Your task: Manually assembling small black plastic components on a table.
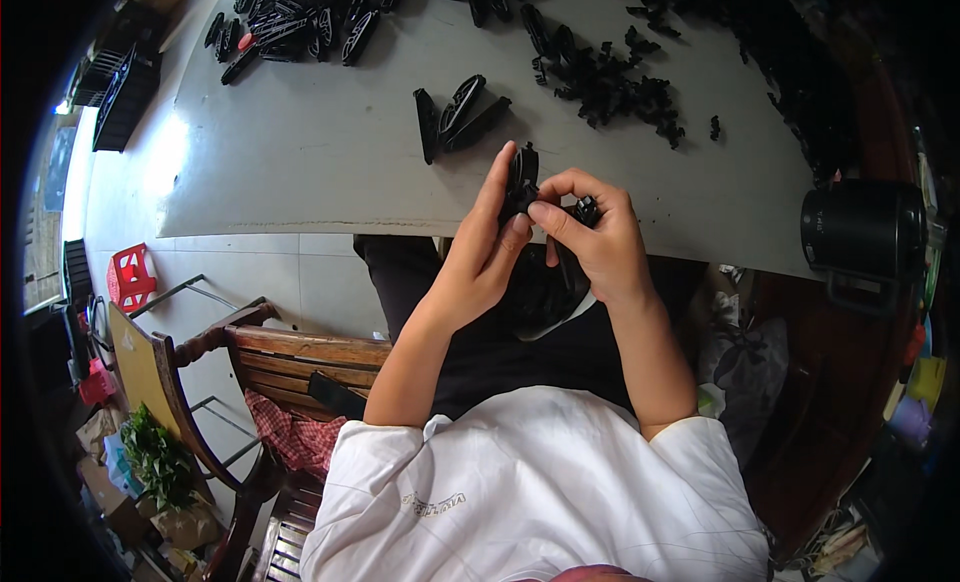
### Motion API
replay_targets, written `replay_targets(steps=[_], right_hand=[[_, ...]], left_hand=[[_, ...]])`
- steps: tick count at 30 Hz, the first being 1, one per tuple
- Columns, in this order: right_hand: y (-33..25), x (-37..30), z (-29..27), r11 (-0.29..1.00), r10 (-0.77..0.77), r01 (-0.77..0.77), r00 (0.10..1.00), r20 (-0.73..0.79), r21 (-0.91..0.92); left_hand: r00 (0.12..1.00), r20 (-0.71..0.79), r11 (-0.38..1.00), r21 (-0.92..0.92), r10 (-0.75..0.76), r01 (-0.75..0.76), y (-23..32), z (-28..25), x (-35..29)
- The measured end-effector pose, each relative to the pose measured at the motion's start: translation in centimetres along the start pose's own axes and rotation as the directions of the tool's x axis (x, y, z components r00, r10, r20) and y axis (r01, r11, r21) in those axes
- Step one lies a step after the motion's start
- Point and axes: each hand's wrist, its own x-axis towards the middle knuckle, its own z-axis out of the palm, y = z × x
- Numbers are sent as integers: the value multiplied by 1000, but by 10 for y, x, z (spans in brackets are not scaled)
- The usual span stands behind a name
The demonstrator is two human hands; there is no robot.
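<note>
My left hand [474,260] is closed round a long black plastic part [523,169], its fingers straight along the left side and the thumb against its lower end. My right hand [608,244] pinches at that lower end with thumb and fingertips; what lies between them is too small to make out. Small black pieces [587,211] show in the curl of the right fingers. Just beyond my hands, three long black plastic parts [461,112] lie on the grey table [330,162]. Small black clip-like pieces [615,90] are heaped farther right.
More long black parts [300,27] are piled at the far left, with a small red piece [246,42] among them. A dark heap [780,62] covers the far right. A black appliance [862,232] stands at the right edge. A wooden chair [300,347] is at my left.
</note>
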Motion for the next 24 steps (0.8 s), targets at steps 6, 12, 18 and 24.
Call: replay_targets(steps=[6, 12, 18, 24], right_hand=[[-5, -8, -6, 996, 69, -72, 994, 79, 44], [19, -39, -32, 928, 147, -97, 982, 115, -360], [-3, -8, -44, 764, -231, 239, 969, 91, -599], [-8, 66, -56, 155, -597, 235, 796, 98, -960]], left_hand=[[986, 164, 996, -69, -41, 53, 10, 4, -11], [955, 287, 932, 321, 75, -169, 9, -6, -23], [899, -80, 476, 867, 431, -151, 7, -29, 22], [879, -77, 135, 991, 470, 14, -6, -25, 58]])
